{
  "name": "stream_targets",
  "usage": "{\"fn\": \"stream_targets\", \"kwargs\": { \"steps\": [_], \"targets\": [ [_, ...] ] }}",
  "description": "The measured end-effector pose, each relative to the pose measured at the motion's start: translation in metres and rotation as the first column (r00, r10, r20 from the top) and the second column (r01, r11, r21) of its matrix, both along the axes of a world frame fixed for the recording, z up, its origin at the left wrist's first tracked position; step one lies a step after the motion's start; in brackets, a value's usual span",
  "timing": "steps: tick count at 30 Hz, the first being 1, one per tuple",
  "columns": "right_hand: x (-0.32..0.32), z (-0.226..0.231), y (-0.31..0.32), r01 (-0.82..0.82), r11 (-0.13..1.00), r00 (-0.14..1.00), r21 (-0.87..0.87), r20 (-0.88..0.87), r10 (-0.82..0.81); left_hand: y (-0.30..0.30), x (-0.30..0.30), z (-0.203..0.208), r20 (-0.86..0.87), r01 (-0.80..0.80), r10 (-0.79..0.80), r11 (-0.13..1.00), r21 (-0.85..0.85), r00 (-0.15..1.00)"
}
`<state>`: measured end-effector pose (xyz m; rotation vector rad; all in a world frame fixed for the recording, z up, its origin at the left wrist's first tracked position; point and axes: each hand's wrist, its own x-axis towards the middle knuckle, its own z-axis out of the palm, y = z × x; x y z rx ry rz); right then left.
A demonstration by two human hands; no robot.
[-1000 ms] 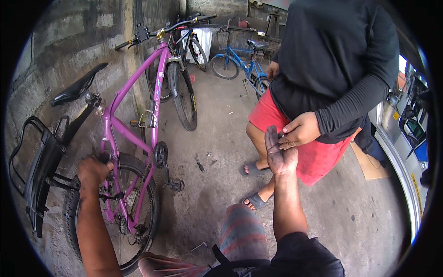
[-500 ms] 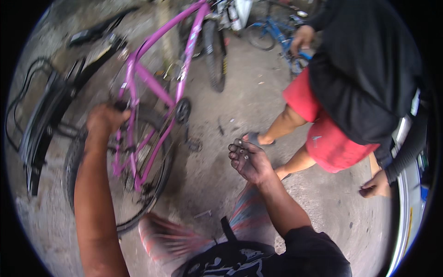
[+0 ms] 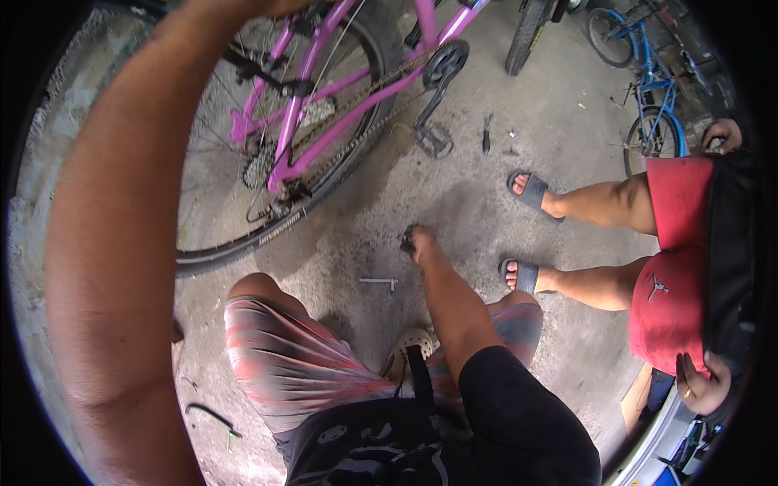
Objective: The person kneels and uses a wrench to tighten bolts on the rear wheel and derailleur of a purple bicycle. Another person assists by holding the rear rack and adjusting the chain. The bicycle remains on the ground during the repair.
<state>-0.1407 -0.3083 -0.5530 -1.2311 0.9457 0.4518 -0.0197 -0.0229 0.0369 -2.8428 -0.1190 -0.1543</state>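
Note:
A pink bicycle [image 3: 292,134] stands at the upper left, its rear wheel [image 3: 304,219], chain and crank [image 3: 446,65] toward me. My left arm reaches up along the left side. Only a strip of my left hand [image 3: 279,6] shows at the top edge, by the top of the bicycle frame, its fingers cut off. My right hand [image 3: 418,241] is low over the concrete between my knees, fingers curled and dark with grime; whatever they hold is hidden. Just left of it on the ground lies a thin L-shaped metal tool [image 3: 379,281].
A person in red shorts [image 3: 677,267] and sandals stands at right. A dark slim tool [image 3: 487,134] and a small bit [image 3: 512,133] lie on the floor. A blue bicycle [image 3: 648,81] is at the far right, a loose tyre [image 3: 531,36] at the top. A curved black piece [image 3: 211,417] lies lower left.
My view has tilted down and come closer to the floor. My right hand, earlier palm up with small pieces on it, has lowered toward the ground. The left stays by the bicycle frame.

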Motion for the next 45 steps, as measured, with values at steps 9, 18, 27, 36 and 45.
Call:
{"fn": "stream_targets", "kwargs": {
  "steps": [9, 18, 27, 36, 45],
  "targets": [
    [0.002, -0.016, -0.081, 0.157, 0.987, 0.988, -0.026, -0.002, -0.157, -0.002, 0.007, -0.002, -0.006, 0.052, -0.052, 0.998, 0.026, 0.999],
    [-0.025, -0.035, -0.062, -0.283, 0.372, 0.731, -0.884, 0.052, 0.68, 0.005, 0.007, -0.014, 0.001, 0.05, -0.051, 0.994, 0.098, 0.999],
    [-0.041, -0.002, 0.001, -0.315, 0.16, 0.575, -0.936, -0.054, 0.816, 0.002, 0.024, -0.013, -0.057, 0.117, -0.108, 0.977, 0.179, 0.992],
    [-0.033, -0.056, 0.03, -0.241, 0.235, 0.623, -0.942, 0.035, 0.782, 0.025, 0.033, -0.014, -0.022, 0.014, -0.012, 0.993, 0.118, 1.0],
    [0.043, 0.116, 0.088, 0.0, 0.979, 0.895, 0.203, 0.437, -0.091, 0.025, 0.028, -0.015, 0.015, 0.057, -0.059, 0.991, 0.119, 0.998]
  ]
}}
